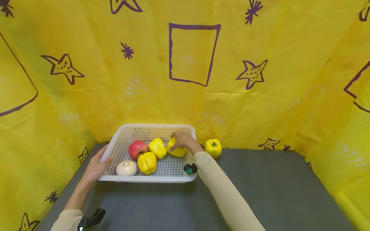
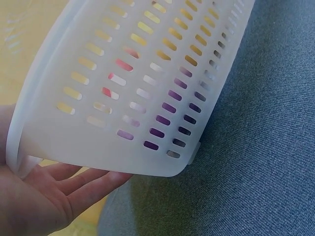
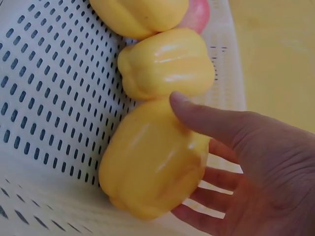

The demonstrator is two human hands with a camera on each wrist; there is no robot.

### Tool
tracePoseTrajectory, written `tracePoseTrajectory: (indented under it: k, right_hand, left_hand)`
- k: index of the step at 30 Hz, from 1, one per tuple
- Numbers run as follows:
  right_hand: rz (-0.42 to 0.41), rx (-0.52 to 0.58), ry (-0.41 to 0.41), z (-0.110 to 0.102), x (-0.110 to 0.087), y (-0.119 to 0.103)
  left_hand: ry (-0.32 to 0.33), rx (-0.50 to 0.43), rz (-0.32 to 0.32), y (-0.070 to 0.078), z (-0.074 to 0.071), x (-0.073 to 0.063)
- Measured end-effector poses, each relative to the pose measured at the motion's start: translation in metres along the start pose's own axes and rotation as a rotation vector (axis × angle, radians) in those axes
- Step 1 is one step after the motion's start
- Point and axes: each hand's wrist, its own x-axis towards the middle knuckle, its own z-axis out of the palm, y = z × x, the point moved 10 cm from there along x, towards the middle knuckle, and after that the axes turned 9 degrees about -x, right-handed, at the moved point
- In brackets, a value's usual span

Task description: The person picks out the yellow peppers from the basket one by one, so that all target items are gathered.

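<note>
My left hand (image 1: 96,163) grips the left rim of a white perforated plastic basket (image 1: 150,179), thumb over the edge. In the left wrist view, the fingers (image 2: 93,189) lie against the basket's outside. Inside the basket's right end, my right hand (image 1: 184,140) holds a yellow bell pepper (image 3: 152,162), thumb on one side and fingers round the other. Two more yellow bell peppers (image 1: 157,148) lie to its left, beside a red apple (image 1: 137,149). Near the basket's front left corner sits a round, pale, onion-like bulb (image 1: 126,168).
Another yellow bell pepper (image 1: 213,148) with a green stem stands on the dark grey table (image 1: 260,189), just right of the basket. Yellow patterned cloth (image 1: 231,106) encloses the back and sides.
</note>
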Motion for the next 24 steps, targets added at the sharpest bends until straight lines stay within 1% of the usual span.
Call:
tracePoseTrajectory:
  k: [6,10,13,18,21,24]
  right_hand:
    - [0.023,-0.003,0.003,0.001,0.0,0.0]
    - [0.021,0.024,0.006,-0.005,-0.004,-0.002]
    - [0.005,0.03,0.031,-0.014,-0.009,-0.004]
    - [-0.014,0.01,0.076,-0.029,-0.017,-0.005]
    - [-0.02,0.024,0.071,-0.032,-0.02,-0.006]
    - [-0.053,0.043,0.056,-0.033,-0.023,-0.01]
  left_hand:
    - [0.002,-0.002,0.004,0.001,0.0,0.0]
    - [0.008,0.006,-0.001,0.001,-0.001,-0.001]
    - [0.011,0.021,-0.005,0.001,-0.003,-0.001]
    - [0.01,0.028,-0.004,0.002,-0.004,-0.001]
    - [0.003,0.024,-0.003,0.001,-0.003,0.0]
    - [0.005,0.026,-0.009,0.0,-0.003,-0.001]
